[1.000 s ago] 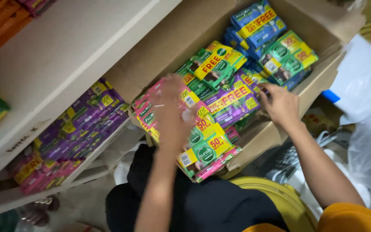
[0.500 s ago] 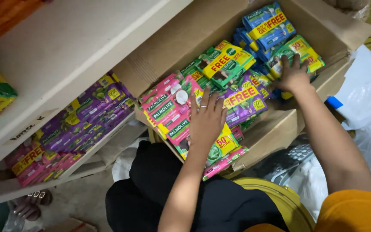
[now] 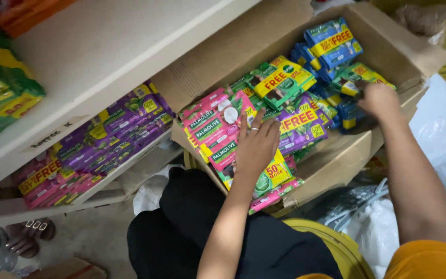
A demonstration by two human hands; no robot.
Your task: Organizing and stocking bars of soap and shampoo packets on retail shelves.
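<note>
A cardboard box (image 3: 285,31) packed with sachet strips is being worked through on the lap. The left hand (image 3: 256,147) is being laid flat, fingers spread, on the pink sachet strips (image 3: 212,129) at the box's 7 o'clock corner. The right hand (image 3: 380,101) is being curled, fingers closed, on a green sachet pack (image 3: 360,75) at 3 o'clock. Purple sachet strips (image 3: 120,134) are being stored on the white shelf (image 3: 104,46) at 9 o'clock.

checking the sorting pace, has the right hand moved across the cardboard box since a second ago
Yes: the right hand moved from mid-box toward the brown cardboard box's far right side, onto the blue sachet packs.
</note>
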